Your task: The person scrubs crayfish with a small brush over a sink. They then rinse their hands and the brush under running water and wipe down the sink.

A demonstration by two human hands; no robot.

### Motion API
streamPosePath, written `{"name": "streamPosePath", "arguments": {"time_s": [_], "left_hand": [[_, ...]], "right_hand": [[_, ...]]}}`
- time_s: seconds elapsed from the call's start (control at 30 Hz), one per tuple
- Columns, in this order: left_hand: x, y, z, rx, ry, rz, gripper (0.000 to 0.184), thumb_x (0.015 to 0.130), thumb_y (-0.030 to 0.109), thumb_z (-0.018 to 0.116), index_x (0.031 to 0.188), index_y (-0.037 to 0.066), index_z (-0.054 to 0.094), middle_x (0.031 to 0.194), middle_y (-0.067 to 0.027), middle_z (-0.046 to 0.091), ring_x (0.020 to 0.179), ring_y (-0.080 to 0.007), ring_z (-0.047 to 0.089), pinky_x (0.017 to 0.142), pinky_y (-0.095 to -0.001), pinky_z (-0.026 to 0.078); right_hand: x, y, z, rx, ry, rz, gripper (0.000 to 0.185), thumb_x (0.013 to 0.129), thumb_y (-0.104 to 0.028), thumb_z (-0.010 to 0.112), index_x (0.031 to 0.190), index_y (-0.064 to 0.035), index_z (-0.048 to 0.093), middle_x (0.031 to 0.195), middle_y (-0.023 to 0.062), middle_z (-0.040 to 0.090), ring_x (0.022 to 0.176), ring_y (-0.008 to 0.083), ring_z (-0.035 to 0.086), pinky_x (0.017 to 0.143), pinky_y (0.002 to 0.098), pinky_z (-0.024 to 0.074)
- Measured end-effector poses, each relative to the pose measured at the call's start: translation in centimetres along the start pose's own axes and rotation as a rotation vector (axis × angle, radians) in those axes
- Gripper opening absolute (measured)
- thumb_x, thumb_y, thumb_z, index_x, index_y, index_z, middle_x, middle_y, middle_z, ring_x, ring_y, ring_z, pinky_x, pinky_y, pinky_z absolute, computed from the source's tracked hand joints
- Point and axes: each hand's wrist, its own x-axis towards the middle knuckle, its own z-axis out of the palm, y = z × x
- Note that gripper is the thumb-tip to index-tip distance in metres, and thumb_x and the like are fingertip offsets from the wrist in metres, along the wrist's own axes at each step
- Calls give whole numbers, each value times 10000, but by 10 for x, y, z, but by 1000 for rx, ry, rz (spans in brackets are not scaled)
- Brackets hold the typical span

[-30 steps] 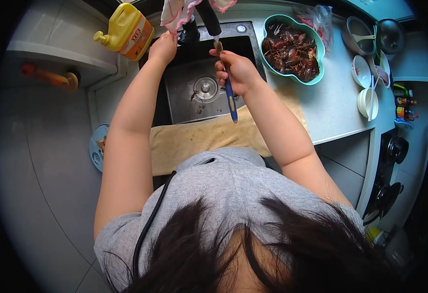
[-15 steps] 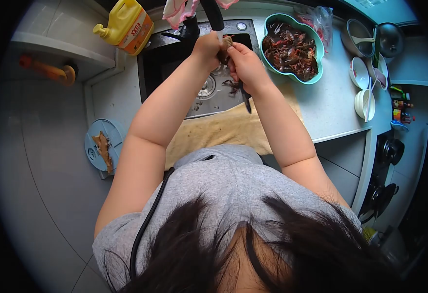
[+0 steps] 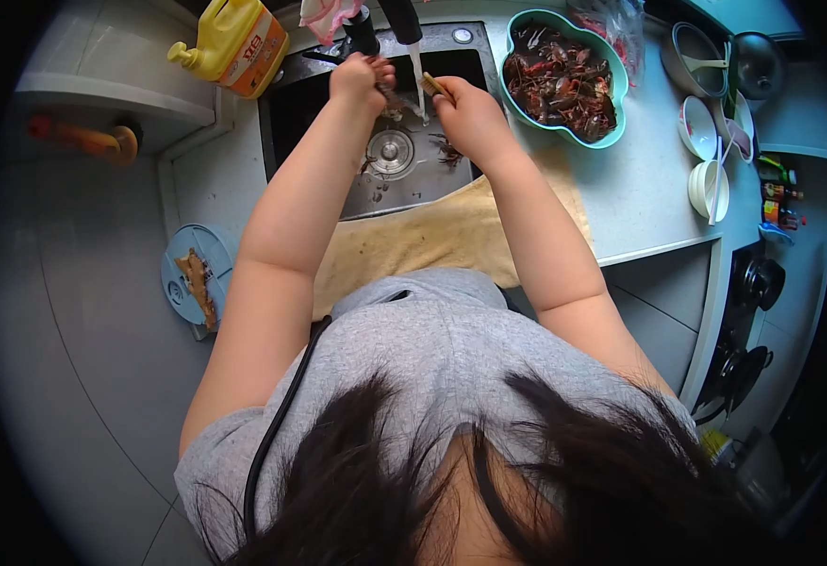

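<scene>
At twelve o'clock from the drain (image 3: 390, 154), a blurred crayfish (image 3: 393, 99) seems gripped by the left hand's (image 3: 361, 83) curled fingers; at one, a brush (image 3: 431, 85) is pinched by the right hand (image 3: 470, 115). Wet and slippery, the crayfish could be dropped.

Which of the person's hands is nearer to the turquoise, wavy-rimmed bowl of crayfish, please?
Right: the right hand is just left of the bowl in the picture, while the left hand is farther off, beyond the running water.
</scene>
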Motion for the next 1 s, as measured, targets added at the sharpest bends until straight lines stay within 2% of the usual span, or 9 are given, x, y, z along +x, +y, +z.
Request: {"name": "streamPosePath", "arguments": {"time_s": [0.07, 0.1, 0.23, 0.47, 0.57, 0.77, 0.83, 0.87, 1.0], "left_hand": [[10, 7, -20, 29, 261, 66, 234, 889, 157, 275, 813, 7, 438, 642, -98, 508, 484, -173, 466, 439, -273, 402], [15, 9, -25, 105, 415, 159, 283, 905, 189, 248, 814, 7, 445, 647, -97, 511, 495, -175, 482, 437, -263, 403], [34, 28, -31, -54, 415, 193, 272, 897, 159, 212, 876, -11, 424, 680, -113, 521, 514, -190, 506, 464, -280, 420], [80, 62, -27, -161, 255, 120, 221, 863, 83, 249, 908, -42, 426, 713, -162, 520, 499, -221, 504, 408, -281, 400], [56, 57, -19, -74, 272, 181, 225, 858, 79, 258, 904, -45, 440, 706, -168, 523, 484, -227, 501, 387, -286, 398], [27, -21, -76, 447, 243, 198, 361, 897, 272, 264, 729, 48, 493, 518, -85, 466, 370, -177, 396, 341, -276, 328], [36, -61, -136, 556, 225, -209, 410, 907, 316, 248, 774, 50, 531, 532, -56, 488, 380, -151, 420, 323, -256, 311], [2, -57, -101, 688, 420, -270, 332, 894, 246, 269, 676, 45, 418, 485, -61, 388, 354, -166, 347, 320, -284, 289], [-1, -76, -33, 515, 22, -80, 279, 880, 252, 357, 702, 66, 462, 573, -49, 483, 444, -157, 458, 382, -255, 360]], "right_hand": [[5, -2, 9, 360, -126, 210, 307, 837, -255, 487, 1026, -22, 547, 894, 158, 612, 815, 255, 596, 711, 341, 444], [12, -5, 15, 424, -103, 176, 304, 853, -266, 504, 1036, -28, 548, 673, 1, 532, 597, 100, 490, 549, 244, 419], [24, -14, 11, 744, -281, 409, 266, 877, -272, 462, 1071, -98, 512, 541, -60, 361, 460, 15, 306, 387, 188, 227], [28, 8, 26, 354, -73, 76, 279, 854, -254, 486, 1029, -41, 535, 663, 26, 548, 600, 152, 531, 552, 274, 426], [11, 18, 36, 41, -66, 87, 245, 801, -193, 501, 973, -24, 549, 857, 222, 584, 824, 359, 563, 687, 391, 448], [-48, 70, 79, -269, -375, 159, 169, 770, -106, 436, 838, -17, 562, 772, 212, 599, 752, 359, 585, 680, 436, 464], [-71, 79, 80, -282, -408, 230, 162, 777, -107, 440, 849, -44, 570, 788, 190, 606, 753, 341, 591, 666, 420, 470], [-77, 83, 78, -282, -380, 241, 162, 777, -107, 440, 849, -44, 570, 788, 190, 606, 753, 341, 591, 666, 420, 470], [-111, 105, 82, -362, -393, 223, 168, 785, -136, 436, 851, -63, 573, 814, 142, 607, 763, 302, 596, 656, 401, 472]]}}
